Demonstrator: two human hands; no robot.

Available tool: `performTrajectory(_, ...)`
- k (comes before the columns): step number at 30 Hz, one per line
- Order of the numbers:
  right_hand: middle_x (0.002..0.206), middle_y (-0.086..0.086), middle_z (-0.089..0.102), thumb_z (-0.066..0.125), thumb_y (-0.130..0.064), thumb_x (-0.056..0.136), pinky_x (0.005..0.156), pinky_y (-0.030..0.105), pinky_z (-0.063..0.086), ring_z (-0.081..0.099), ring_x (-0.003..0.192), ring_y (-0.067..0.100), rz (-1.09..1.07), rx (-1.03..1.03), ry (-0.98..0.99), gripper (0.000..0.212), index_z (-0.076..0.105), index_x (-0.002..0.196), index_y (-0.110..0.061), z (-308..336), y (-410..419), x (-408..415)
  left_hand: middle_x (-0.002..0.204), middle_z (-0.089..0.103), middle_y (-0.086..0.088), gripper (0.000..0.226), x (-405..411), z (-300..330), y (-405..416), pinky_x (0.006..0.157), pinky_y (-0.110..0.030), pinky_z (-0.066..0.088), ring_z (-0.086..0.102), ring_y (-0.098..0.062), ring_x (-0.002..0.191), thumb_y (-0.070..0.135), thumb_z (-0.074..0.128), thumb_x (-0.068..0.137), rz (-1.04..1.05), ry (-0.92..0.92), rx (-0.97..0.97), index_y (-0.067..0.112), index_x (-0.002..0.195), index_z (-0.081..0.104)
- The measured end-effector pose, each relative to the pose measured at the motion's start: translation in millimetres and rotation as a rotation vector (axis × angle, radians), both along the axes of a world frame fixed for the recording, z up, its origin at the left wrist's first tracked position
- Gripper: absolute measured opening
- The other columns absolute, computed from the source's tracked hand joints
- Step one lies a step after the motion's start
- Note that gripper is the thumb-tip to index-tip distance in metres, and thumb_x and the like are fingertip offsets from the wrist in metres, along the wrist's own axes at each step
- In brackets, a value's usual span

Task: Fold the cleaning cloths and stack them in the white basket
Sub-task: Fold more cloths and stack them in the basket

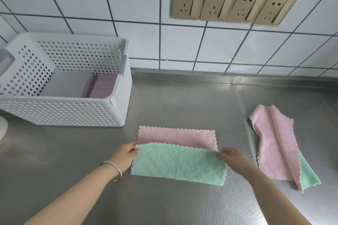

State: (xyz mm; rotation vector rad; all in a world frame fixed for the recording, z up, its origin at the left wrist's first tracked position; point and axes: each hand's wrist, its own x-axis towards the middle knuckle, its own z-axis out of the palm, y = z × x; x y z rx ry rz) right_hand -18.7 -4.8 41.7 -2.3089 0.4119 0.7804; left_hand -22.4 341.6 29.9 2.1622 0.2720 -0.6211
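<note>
Head view: on the steel tabletop [164, 100], the left hand [123, 159] and right hand [236, 160] each pinch a near corner of the pink-and-green cloth [178, 164], fingers grasping its folded-over green edge. Its long axis runs left to right between them (basket [62, 113] far left, nearer the left hand).

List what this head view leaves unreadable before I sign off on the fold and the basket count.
- Folded cloths in the white basket: the near wall hides most of the stack, so no count.
- Second cloth at right: a grey-green edge shows beneath; whether that is a separate cloth is unclear.
- White object at the left edge: cut off by the frame.
- Left hand and right hand: each grip pinches the cloth; fingertips underneath are hidden.
</note>
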Motion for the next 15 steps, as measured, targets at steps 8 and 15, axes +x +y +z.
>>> performTrajectory(8,0.080,0.002,0.056,0.049,-0.021,0.094,0.052,0.026,0.036,0.050,0.068,0.015,-0.341,0.059,-0.183,0.014,0.057,0.101,-0.013,-24,26,26,0.070,0.055,-0.013,0.020,26,-36,-15,0.061,-0.030,0.035,0.046,-0.021,0.063,0.017,0.048,0.093,0.264,-0.015,0.054,0.001,0.088,0.059)
performTrajectory(15,0.076,-0.008,0.054,0.047,-0.024,0.095,0.050,0.026,0.044,0.052,0.064,0.010,-0.301,-0.030,-0.239,0.017,0.057,0.107,-0.017,-40,32,47,0.074,0.060,-0.013,0.021,52,-49,-17,0.061,-0.030,0.037,0.049,-0.025,0.064,0.020,0.045,0.093,0.235,0.024,0.167,0.006,0.092,0.061)
